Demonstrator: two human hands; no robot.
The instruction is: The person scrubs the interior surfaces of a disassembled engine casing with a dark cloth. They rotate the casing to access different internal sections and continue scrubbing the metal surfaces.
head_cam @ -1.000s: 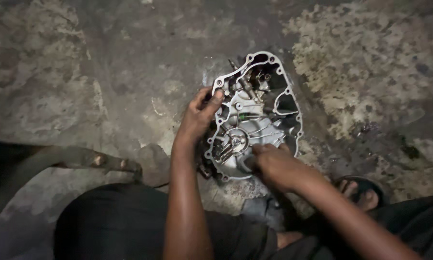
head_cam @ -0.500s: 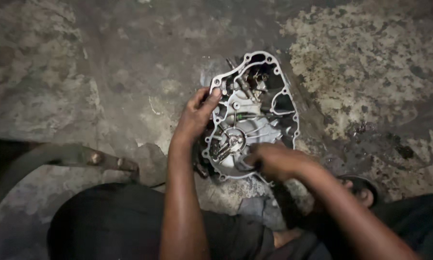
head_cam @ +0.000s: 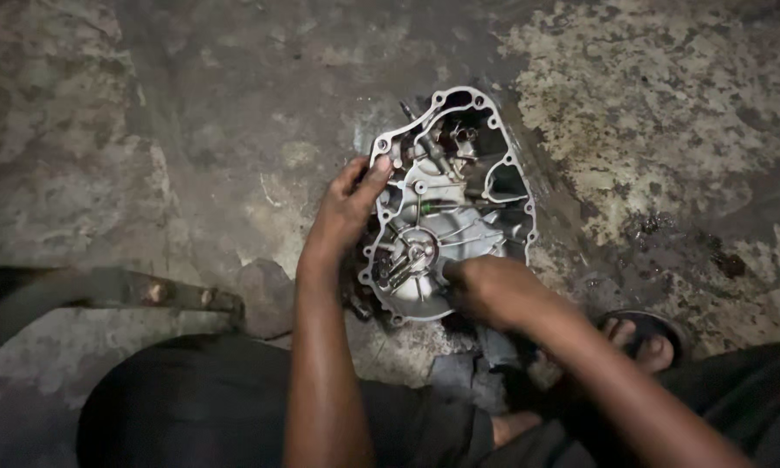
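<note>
A grey metal engine case (head_cam: 459,232) with shafts and small gears inside lies open side up on the stained concrete floor. My left hand (head_cam: 348,208) grips its left rim, fingers curled over the edge near a bolt hole. My right hand (head_cam: 487,289) rests on the case's lower right edge with the fingers closed; whether it holds a tool or small part is hidden by the hand itself.
A dark metal bar with bolts (head_cam: 147,293) lies at the left beside a stone (head_cam: 267,298). My foot in a sandal (head_cam: 638,340) is at the lower right. My dark trousers (head_cam: 191,399) fill the bottom. Oil stains (head_cam: 667,234) mark the concrete.
The view has shifted slightly. My right hand has stayed at the lower edge of the case, moving a little. My left hand keeps its hold on the left rim.
</note>
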